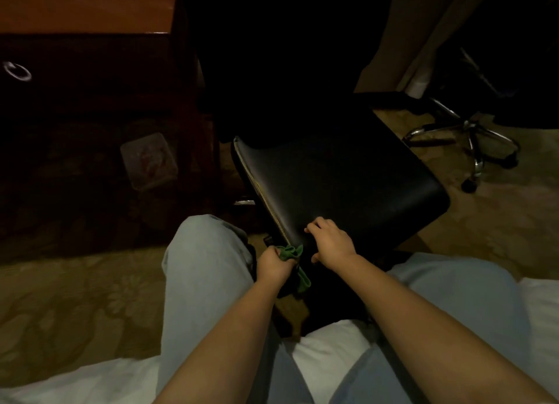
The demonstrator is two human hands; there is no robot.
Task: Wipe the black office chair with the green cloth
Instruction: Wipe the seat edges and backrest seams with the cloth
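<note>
At the near edge of the black padded office chair, the left hand grips the crumpled green cloth, and the right hand clasps the seat; most wiping seemingly remains.

- Dim throughout, under a warm yellowish cast.
- Brightest along the bottom, on the white bedding and the bare forearms.
- Near black at top centre, swallowing the back of the black office chair; only a faint sheen on the seat's front edge.
- Small glints on the chrome base at right.
- Soft and grainy, with the ring handle at left smeared.
- Bowed lines toward the edges, from the wide-angle lens.
</note>
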